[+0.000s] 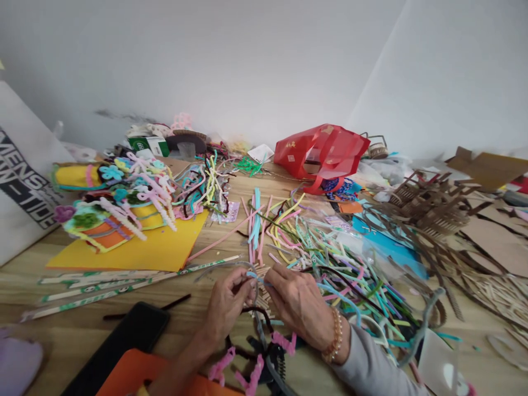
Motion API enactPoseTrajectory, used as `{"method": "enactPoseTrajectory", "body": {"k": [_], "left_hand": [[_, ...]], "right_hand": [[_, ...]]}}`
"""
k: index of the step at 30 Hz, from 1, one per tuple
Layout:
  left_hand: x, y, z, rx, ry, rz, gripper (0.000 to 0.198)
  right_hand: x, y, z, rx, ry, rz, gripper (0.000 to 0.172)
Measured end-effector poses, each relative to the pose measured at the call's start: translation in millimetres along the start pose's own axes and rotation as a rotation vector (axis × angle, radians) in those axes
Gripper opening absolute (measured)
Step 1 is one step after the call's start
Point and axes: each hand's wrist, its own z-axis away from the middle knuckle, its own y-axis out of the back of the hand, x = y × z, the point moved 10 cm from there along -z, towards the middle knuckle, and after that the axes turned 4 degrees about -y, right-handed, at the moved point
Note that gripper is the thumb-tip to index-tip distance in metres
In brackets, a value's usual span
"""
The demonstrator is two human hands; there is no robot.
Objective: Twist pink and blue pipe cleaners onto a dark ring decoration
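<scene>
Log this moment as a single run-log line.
left hand: pinching blue pipe cleaner | right hand: pinching same blue pipe cleaner | nearby: loose pipe cleaners

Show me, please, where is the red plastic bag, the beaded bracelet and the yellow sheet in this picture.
Red plastic bag (319,151): head view, middle of the bag's body.
Beaded bracelet (336,335): head view, beads on the wrist.
Yellow sheet (136,253): head view, bare part near its front edge.

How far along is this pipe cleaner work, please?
Looks done: the pipe cleaner flowers beside the yellow card. In hand: the left hand and right hand pinch a light blue pipe cleaner. Remaining: the loose heap of pipe cleaners, apparently unused.
</scene>
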Motion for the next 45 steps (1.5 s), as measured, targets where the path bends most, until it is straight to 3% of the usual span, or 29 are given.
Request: {"method": "enactPoseTrajectory", "body": {"k": [7,13,17,24,29,39,45], "left_hand": [[3.8,-12.9,3.1,-0.153,0.0,0.03,0.019],[6.2,-21.5,8.0,-0.269,0.048,0.232,0.013],[-1.6,-20.7,8.8,-0.251,0.065,0.258,0.01],[3.4,-2.9,1.4,-0.054,-0.01,0.152,0.014],[6.1,7.0,2.6,0.065,-0.021,-0.004,0.015],[0.6,5.9,1.7,0.025,-0.04,-0.08,0.012],[21.8,14.1,-0.1,0.107,-0.186,-0.191,0.006]], "right_hand": [[8.2,10.7,-5.0,0.029,0.003,-0.35,0.017],[28.5,-10.6,-12.9,-0.079,-0.079,-0.769,0.024],[27.4,-12.3,-12.5,-0.059,-0.082,-0.694,0.027],[15.2,-9.6,-9.0,0.001,-0.07,-0.461,0.026],[3.4,-8.6,-5.6,0.013,-0.024,-0.434,0.023],[6.7,-11.8,-6.7,-0.014,-0.069,-0.508,0.024],[12.9,-11.4,-9.2,0.001,-0.087,-0.413,0.028]]}}
